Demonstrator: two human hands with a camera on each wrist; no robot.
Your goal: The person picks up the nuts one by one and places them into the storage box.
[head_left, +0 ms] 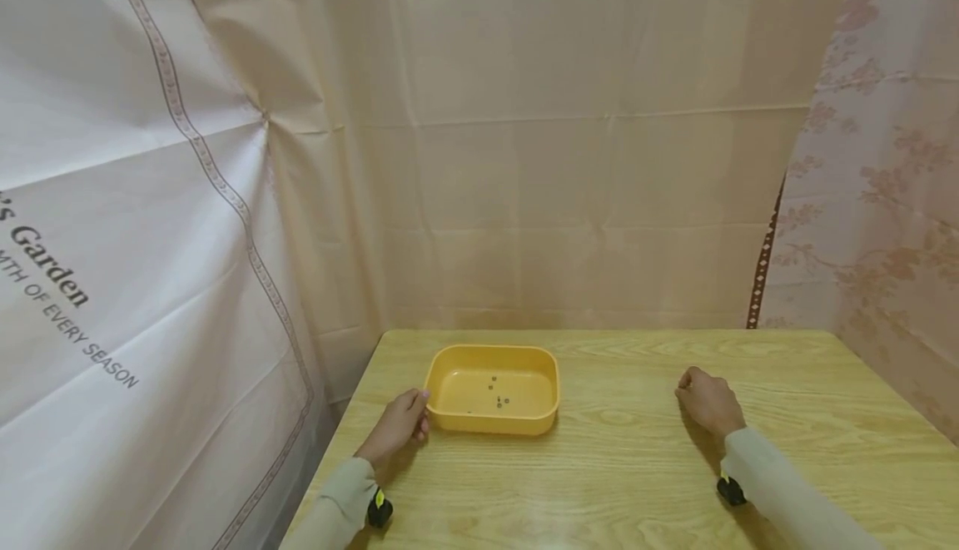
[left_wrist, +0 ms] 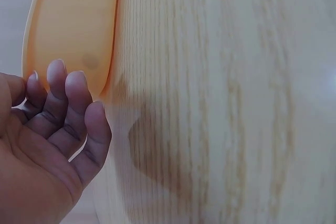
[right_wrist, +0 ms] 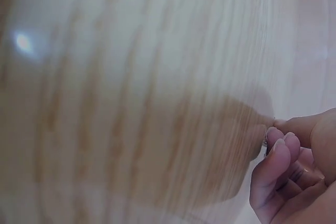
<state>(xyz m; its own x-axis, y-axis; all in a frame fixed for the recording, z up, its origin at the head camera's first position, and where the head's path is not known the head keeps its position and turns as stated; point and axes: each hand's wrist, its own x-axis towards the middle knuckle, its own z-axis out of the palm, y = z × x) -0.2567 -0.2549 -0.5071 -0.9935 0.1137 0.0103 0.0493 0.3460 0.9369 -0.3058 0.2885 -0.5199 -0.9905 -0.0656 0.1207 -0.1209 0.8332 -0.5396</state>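
While my left hand rests loosely open by the tub, fingertips at its side, my right hand sits curled on the table, holding nothing I can see.

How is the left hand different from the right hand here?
The left hand rests beside the shallow orange plastic tray, its fingers loosely curled near the tray's wall; the right hand sits far from the tray, fingers bunched with the tips pinched together. Both rest on the light wooden table and wear pale sleeves.
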